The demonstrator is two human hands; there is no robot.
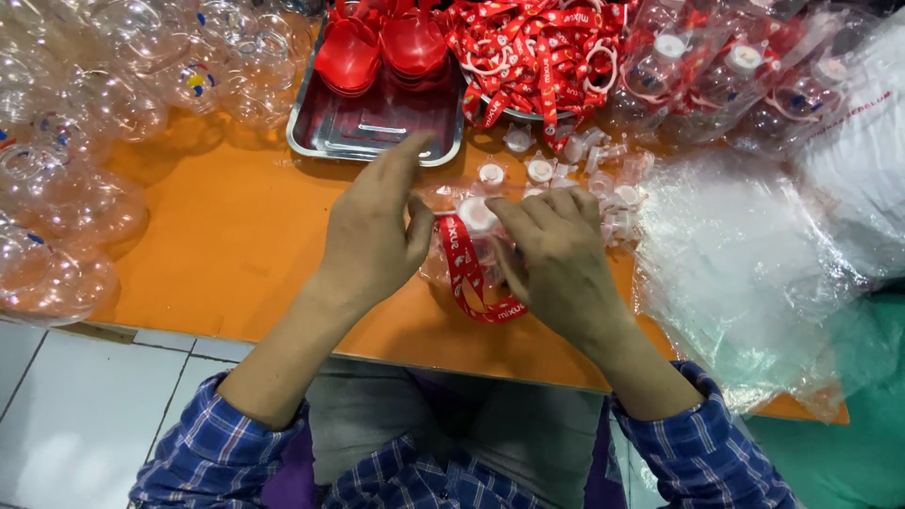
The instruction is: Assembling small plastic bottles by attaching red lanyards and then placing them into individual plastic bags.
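My left hand (372,231) and my right hand (556,254) meet over the middle of an orange table (236,245). Between them sits a small clear plastic bottle with a white cap (474,213) and a red lanyard strap (468,273) looped below it. My right hand curls over the bottle from the right and grips it. The fingers of my left hand are partly spread, thumb touching the bottle's left side. Most of the bottle is hidden by the hands.
Loose white caps (566,170) lie just beyond the hands. A steel tray (368,127) holds red heart-shaped pieces (382,47). A heap of red lanyards (537,47) lies behind. Clear round bottles (75,123) crowd the left; plastic bags (745,254) fill the right.
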